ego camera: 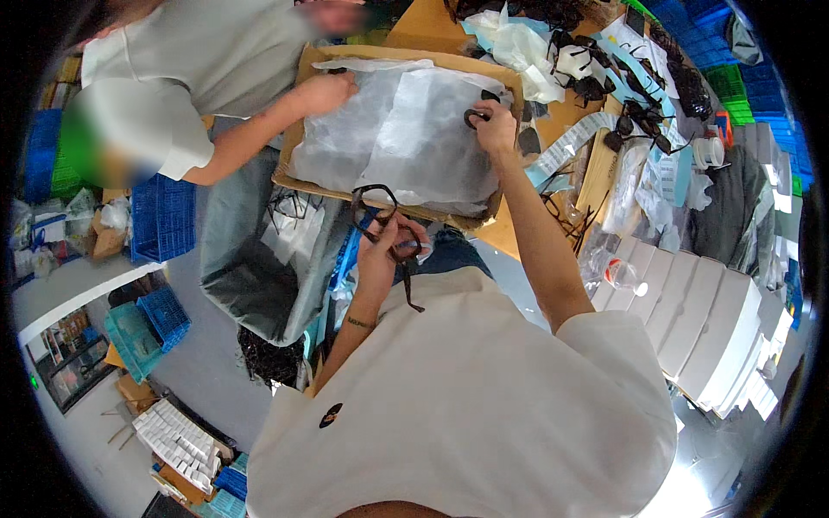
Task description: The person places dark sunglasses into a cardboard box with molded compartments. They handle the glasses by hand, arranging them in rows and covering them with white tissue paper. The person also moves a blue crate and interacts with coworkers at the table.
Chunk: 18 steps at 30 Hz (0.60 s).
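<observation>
Just in front of my chest, my left hand grips dark brown eyeglass frames, one temple hanging down. Over the right end of an open cardboard box, my right hand pinches a dark rounded eyewear piece, mostly hidden by the fingers. Translucent whitish wrapping sheets cover the box's contents. Beside my right hand, a small black piece shows at the sheet's edge. A co-worker's hand reaches onto the box's far left corner, near another dark piece.
Sunglasses and crumpled plastic wrapping crowd the table at right. White cartons stand by my right arm with a clear plastic bottle on them. Left of the box hangs a grey bag holding frames. Blue crates stand farther left.
</observation>
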Available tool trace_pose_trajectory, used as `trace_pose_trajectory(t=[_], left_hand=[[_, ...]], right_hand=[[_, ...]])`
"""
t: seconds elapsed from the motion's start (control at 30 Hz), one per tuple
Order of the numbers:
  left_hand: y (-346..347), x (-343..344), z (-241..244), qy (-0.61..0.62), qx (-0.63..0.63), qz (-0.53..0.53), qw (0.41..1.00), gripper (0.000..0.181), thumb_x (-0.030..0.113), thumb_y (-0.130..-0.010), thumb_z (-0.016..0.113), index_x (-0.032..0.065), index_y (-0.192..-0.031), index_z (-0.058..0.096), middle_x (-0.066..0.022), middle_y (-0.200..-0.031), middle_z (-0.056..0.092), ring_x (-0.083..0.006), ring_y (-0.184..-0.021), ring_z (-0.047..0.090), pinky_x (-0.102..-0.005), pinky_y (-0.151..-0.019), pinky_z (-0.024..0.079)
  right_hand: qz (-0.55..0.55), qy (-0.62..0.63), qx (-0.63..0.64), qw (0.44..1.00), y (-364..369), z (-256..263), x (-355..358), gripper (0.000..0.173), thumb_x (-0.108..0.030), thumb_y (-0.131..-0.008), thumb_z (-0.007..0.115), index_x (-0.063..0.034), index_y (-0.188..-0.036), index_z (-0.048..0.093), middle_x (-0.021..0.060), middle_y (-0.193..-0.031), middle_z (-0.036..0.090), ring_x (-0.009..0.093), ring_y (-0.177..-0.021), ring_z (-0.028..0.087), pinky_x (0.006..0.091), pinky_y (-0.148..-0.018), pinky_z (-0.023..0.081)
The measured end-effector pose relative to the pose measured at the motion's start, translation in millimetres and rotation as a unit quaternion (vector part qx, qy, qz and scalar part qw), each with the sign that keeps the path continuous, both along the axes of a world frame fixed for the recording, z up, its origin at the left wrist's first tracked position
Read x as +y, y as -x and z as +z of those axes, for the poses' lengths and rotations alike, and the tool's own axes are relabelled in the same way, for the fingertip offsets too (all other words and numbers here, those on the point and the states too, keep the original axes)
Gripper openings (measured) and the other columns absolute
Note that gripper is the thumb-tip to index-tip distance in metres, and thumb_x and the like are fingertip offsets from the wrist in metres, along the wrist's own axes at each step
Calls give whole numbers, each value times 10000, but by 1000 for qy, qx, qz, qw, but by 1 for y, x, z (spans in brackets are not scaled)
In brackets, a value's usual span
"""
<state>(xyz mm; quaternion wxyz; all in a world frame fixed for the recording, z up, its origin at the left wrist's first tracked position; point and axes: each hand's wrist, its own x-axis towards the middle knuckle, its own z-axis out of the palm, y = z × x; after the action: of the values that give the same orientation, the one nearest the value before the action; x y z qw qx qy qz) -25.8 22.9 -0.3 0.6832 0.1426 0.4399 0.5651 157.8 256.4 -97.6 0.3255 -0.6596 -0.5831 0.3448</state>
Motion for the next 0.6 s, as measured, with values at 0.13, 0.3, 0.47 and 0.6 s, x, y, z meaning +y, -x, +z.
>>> trace_pose_trajectory(t=[0.13,0.3,0.47,0.6], left_hand=[[12,10,-1,-24,7,-23,999,197,234,-1004,461,56,-988,546,-141,-922,638,-243,-847,653,-400,-714,593],[22,13,0,4,26,0,1000,230,249,-1000,477,33,-968,549,-120,-883,646,-231,-800,663,-385,-688,573],[34,16,-6,-11,40,-20,999,302,318,-1013,434,36,-1023,542,-116,-909,616,-221,-830,632,-384,-677,564],[36,27,9,-34,-3,-62,998,414,412,-1021,384,27,-1050,534,-112,-915,593,-211,-848,600,-365,-714,535]], right_hand=[[39,-31,-108,993,1,-3,7,174,-92,-796,669,-15,-952,681,143,-996,695,286,-886,684,370,-791,529],[90,17,-387,918,5,-8,8,302,-118,-845,595,38,-1103,615,184,-1204,559,364,-1097,568,465,-899,461],[164,65,-461,870,19,-22,-29,522,-188,-878,577,99,-1292,438,247,-1411,357,421,-1375,253,535,-1075,302],[150,36,-332,931,13,19,-56,564,-249,-939,544,83,-1361,371,271,-1467,303,419,-1367,291,463,-1088,322]])
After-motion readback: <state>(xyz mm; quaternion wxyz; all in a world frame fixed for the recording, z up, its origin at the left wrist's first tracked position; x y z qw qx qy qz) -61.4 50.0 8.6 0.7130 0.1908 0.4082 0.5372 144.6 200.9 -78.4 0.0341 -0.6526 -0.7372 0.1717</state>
